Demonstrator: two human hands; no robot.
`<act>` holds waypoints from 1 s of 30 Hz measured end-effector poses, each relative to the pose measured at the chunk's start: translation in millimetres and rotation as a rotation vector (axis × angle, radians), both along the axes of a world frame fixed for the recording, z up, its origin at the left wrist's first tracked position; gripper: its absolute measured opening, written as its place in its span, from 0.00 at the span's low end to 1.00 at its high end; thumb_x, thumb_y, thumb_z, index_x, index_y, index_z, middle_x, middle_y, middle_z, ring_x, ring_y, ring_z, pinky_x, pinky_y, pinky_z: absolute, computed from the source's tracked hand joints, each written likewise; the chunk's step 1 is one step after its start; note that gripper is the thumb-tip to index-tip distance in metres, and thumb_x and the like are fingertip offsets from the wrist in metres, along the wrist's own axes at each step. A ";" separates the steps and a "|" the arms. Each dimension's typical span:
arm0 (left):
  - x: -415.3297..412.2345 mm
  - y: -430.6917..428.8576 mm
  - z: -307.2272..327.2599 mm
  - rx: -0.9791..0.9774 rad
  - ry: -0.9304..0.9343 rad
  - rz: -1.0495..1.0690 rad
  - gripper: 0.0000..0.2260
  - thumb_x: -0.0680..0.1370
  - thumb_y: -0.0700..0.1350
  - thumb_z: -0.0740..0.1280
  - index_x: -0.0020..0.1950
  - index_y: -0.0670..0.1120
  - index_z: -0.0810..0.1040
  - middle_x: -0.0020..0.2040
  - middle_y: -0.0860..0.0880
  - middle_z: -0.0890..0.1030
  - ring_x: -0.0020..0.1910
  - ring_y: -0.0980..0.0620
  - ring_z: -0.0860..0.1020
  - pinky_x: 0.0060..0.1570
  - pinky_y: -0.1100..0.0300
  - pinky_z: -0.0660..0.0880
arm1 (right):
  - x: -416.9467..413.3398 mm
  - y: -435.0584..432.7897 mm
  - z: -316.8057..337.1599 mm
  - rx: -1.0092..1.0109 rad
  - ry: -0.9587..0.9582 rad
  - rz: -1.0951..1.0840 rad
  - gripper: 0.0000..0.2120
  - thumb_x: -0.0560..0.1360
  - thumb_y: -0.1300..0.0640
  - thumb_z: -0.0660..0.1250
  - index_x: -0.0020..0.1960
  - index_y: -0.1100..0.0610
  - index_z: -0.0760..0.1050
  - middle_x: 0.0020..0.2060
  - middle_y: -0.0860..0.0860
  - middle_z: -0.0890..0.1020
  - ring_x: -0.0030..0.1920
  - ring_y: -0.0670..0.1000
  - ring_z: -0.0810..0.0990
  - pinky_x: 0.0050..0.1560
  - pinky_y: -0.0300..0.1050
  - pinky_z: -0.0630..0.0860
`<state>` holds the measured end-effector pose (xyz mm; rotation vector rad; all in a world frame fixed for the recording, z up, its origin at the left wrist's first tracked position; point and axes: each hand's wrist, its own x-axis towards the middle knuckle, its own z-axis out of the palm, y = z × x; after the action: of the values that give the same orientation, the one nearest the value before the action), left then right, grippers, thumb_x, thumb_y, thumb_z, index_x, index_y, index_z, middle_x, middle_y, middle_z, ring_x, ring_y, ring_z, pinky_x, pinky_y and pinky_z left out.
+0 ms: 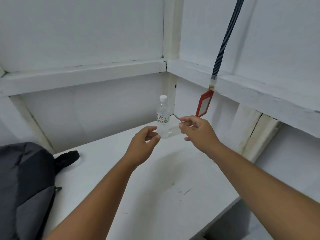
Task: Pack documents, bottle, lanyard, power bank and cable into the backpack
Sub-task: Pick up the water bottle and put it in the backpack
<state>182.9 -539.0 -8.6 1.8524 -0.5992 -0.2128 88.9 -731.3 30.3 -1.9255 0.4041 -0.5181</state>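
Note:
A clear plastic bottle (162, 116) with a white cap stands upright at the far corner of the white table (155, 179). My left hand (143, 144) hovers just left of its base, fingers loosely curled, holding nothing. On the bottle's other side my right hand (199, 130) is raised with relaxed, part-curled fingers, also holding nothing. A dark striped lanyard (225, 37) hangs along the right wall, with a red badge holder (203, 105) at its end just above my right hand. The grey backpack (24, 187) lies at the table's left. Documents, power bank and cable are out of view.
White walls with wooden ledges (83, 75) close in the table at the back and right. The table's front right edge drops off near my right forearm. A black backpack strap (68, 157) lies on the table beside the bag.

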 end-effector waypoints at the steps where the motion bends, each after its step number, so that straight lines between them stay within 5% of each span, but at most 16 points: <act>1: 8.3 -3.6 -1.1 0.002 0.002 -0.001 0.16 0.81 0.48 0.68 0.69 0.52 0.76 0.56 0.56 0.83 0.56 0.61 0.79 0.50 0.67 0.73 | 6.8 -3.0 -2.2 0.001 0.011 -0.001 0.13 0.78 0.52 0.70 0.61 0.51 0.80 0.50 0.47 0.83 0.50 0.52 0.84 0.49 0.54 0.85; 8: 71.4 -14.0 -20.4 0.020 0.072 -0.011 0.17 0.80 0.49 0.70 0.68 0.53 0.76 0.57 0.54 0.82 0.57 0.59 0.80 0.50 0.65 0.74 | 67.7 -13.9 -16.8 0.014 0.093 0.011 0.17 0.77 0.50 0.71 0.64 0.50 0.77 0.53 0.45 0.82 0.53 0.49 0.83 0.55 0.53 0.83; 13: 122.3 -28.4 -49.3 0.154 0.220 -0.109 0.26 0.76 0.50 0.74 0.73 0.53 0.71 0.62 0.52 0.79 0.59 0.54 0.79 0.52 0.60 0.76 | 114.8 -22.5 -19.9 -0.019 0.134 -0.007 0.31 0.72 0.46 0.76 0.70 0.51 0.68 0.62 0.45 0.76 0.58 0.46 0.78 0.59 0.45 0.76; 17: 158.3 -51.2 -66.9 0.280 0.236 -0.211 0.36 0.73 0.51 0.78 0.77 0.54 0.66 0.67 0.51 0.75 0.65 0.52 0.76 0.63 0.55 0.74 | 147.4 -35.1 -20.4 -0.021 0.170 -0.009 0.41 0.69 0.44 0.78 0.76 0.49 0.62 0.68 0.45 0.71 0.67 0.46 0.72 0.68 0.48 0.71; 25: 175.0 -87.3 -65.7 0.083 0.202 -0.420 0.23 0.76 0.42 0.75 0.69 0.53 0.76 0.64 0.57 0.82 0.65 0.59 0.78 0.69 0.55 0.72 | 166.8 -36.9 -32.0 0.003 0.044 0.074 0.23 0.75 0.52 0.74 0.68 0.49 0.74 0.58 0.42 0.83 0.59 0.39 0.80 0.63 0.42 0.76; 30: 159.7 -68.5 -49.3 0.032 0.206 -0.390 0.23 0.74 0.43 0.77 0.67 0.55 0.78 0.61 0.60 0.83 0.61 0.59 0.80 0.63 0.58 0.74 | 155.6 -33.6 -16.7 -0.014 0.015 0.115 0.18 0.76 0.53 0.73 0.65 0.50 0.77 0.56 0.43 0.84 0.58 0.43 0.82 0.60 0.41 0.77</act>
<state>342.6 -607.5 -57.9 1.7031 -0.8111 -0.6662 244.5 -764.9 13.6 -1.9547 0.2980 -0.4327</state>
